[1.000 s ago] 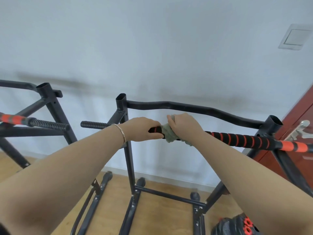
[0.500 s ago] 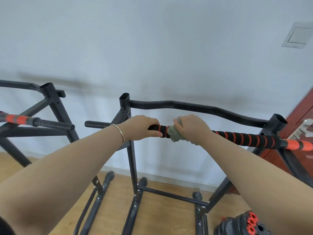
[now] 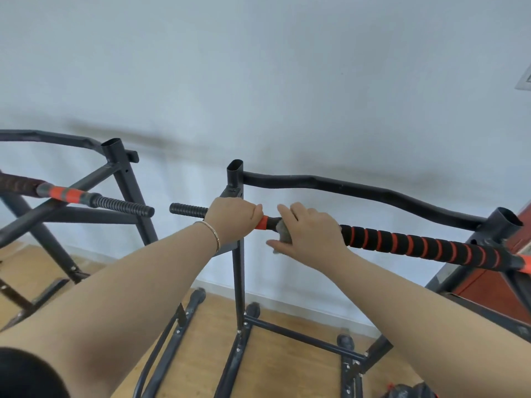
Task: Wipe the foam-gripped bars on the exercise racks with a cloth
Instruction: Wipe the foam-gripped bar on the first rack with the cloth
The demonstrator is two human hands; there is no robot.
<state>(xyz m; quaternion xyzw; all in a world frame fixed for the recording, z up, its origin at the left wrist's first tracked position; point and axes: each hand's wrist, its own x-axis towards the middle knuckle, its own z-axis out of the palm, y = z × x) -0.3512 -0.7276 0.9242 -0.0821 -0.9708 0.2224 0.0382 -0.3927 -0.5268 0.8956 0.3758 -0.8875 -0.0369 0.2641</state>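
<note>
The black foam-gripped bar (image 3: 416,246) with orange spiral stripes runs from the middle to the right edge of the near rack. My left hand (image 3: 233,218) grips its left part, by the upright post; a thin bracelet circles that wrist. My right hand (image 3: 309,235) lies over the bar just right of the left hand, with its fingers stretched forward above the bar and the thumb below. A grey-green cloth (image 3: 283,232) shows under that palm, pressed against the bar. A short orange and black stretch of bar (image 3: 267,222) is bare between my hands.
A curved black top bar (image 3: 359,191) runs behind the gripped bar. A second rack (image 3: 120,168) stands to the left, its own orange-banded bar (image 3: 86,198) ending in a ribbed tip. White wall behind, wooden floor below, red door (image 3: 488,282) at right.
My right hand's fingers have straightened from a closed wrap round the cloth and bar. More bare bar shows between my hands. The camera has swung right, so the racks sit further right.
</note>
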